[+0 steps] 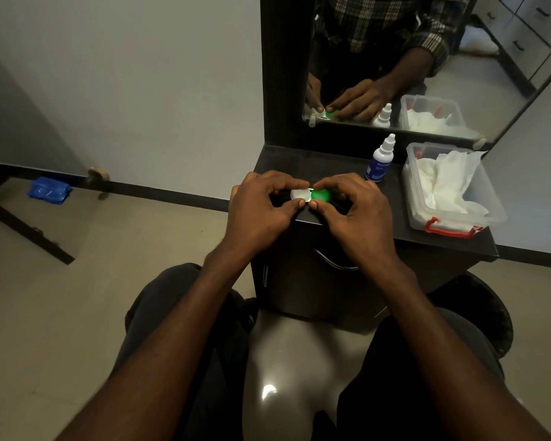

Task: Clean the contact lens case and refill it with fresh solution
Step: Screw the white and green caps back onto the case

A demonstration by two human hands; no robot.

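Both hands gripping contact lens case (310,195) on table (331,160): left hand (261,206) pinching white cap (299,194), right hand (353,211) pinching green cap (320,195), steadying for unscrewing.

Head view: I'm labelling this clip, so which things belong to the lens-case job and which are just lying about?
Belongs to the job:
contact lens case, held by left hand and right hand
solution bottle
tissues in the clear plastic box, probably for wiping

Just lying about:
blue packet on the floor
mirror
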